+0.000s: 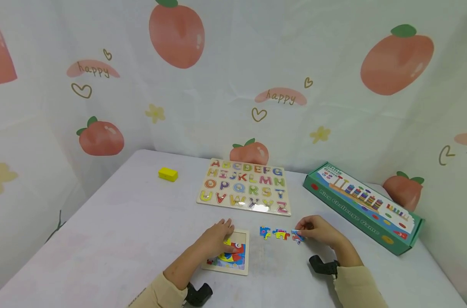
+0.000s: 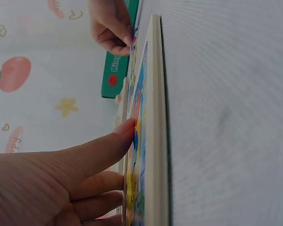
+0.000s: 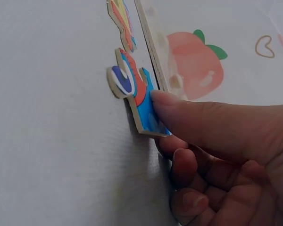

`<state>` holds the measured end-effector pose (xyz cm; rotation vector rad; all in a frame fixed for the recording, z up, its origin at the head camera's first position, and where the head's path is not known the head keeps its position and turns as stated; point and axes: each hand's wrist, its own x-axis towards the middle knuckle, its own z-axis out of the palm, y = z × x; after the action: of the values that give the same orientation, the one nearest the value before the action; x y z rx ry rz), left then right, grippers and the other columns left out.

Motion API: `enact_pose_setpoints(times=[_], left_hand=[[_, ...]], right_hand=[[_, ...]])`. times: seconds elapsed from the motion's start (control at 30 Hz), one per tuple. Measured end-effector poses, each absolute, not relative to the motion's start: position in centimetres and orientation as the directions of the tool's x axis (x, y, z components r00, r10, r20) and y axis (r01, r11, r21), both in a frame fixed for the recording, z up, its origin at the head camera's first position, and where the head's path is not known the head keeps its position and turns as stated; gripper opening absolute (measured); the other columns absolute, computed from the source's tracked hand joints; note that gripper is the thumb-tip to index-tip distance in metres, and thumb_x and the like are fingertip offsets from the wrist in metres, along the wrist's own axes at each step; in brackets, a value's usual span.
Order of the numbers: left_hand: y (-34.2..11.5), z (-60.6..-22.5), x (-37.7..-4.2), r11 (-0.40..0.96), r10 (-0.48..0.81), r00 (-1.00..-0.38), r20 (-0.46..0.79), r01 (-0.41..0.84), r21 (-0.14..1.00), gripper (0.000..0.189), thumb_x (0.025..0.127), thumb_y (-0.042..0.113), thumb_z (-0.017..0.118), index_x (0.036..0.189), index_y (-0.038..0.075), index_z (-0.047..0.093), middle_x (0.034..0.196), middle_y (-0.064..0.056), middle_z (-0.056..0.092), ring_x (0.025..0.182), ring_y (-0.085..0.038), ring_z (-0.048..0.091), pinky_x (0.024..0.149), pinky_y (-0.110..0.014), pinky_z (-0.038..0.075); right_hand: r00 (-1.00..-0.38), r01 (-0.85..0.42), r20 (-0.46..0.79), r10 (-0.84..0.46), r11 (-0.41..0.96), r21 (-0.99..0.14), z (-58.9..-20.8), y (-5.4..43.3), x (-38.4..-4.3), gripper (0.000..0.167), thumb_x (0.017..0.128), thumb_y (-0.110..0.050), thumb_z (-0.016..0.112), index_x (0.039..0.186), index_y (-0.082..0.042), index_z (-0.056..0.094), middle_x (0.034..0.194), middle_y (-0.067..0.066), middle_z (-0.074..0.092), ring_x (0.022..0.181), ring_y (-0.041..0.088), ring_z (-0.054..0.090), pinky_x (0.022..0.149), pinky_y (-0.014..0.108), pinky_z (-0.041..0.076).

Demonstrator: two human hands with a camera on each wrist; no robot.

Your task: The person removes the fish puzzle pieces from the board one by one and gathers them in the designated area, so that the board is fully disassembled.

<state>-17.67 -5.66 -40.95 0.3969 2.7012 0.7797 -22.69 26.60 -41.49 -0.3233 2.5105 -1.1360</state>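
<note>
From here I see the blue-and-red puzzle piece (image 3: 144,106) at 3 o'clock from two loose pieces (image 1: 281,234), pinched in the right hand (image 1: 319,231); at 9 o'clock the left hand (image 1: 214,240) rests, fingers loose, on the puzzle tray (image 1: 246,252); letter board (image 1: 245,183) at 10 o'clock

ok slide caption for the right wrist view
Right hand pinching a flat blue-and-red jigsaw piece, another multicoloured piece lying beyond on the white tabletop.

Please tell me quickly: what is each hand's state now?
Left hand: open, touching the framed puzzle.
Right hand: closed, pinching a loose puzzle piece.
</note>
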Motion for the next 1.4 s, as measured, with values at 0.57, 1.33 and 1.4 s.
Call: enact_pose_setpoints(times=[0.57,1.33,1.4], left_hand=[[-6.0,-41.0,-17.5,0.823,0.365,-0.912,-0.188,0.221,0.523,0.067,0.08,0.03,0.072,0.135,0.001,0.047,0.149,-0.014,0.036,0.14,-0.034,0.027,0.111,-0.053,0.028],[-11.2,-41.2,-16.8,0.725,0.383,-0.904,-0.189,0.168,0.668,0.073,0.073,0.025,0.079,0.135,0.001,0.048,0.149,-0.011,0.036,0.141,-0.035,0.025,0.111,-0.056,0.024],[-11.2,-41.3,-16.8,0.727,0.384,-0.905,-0.184,0.173,0.665,0.073,0.073,0.024,0.079,0.134,0.001,0.048,0.148,-0.011,0.037,0.141,-0.035,0.025,0.111,-0.056,0.024]], right_hand=[[-0.931,-0.029,-0.217,-0.295,0.65,-0.759,-41.6,26.1,-22.5,0.026,0.082,-0.014,0.071,0.099,0.001,0.06,0.082,0.004,0.051,0.08,0.017,0.046,0.064,0.02,0.042],[-0.853,-0.183,-0.139,-0.503,0.539,-0.822,-39.5,19.9,-23.0,0.019,0.086,-0.021,0.066,0.092,-0.002,0.066,0.084,0.005,0.062,0.079,0.019,0.055,0.068,0.026,0.05],[-0.835,-0.207,-0.132,-0.534,0.528,-0.824,-39.4,18.3,-23.0,0.019,0.086,-0.019,0.067,0.093,-0.002,0.067,0.086,0.005,0.064,0.079,0.018,0.055,0.068,0.025,0.05]])
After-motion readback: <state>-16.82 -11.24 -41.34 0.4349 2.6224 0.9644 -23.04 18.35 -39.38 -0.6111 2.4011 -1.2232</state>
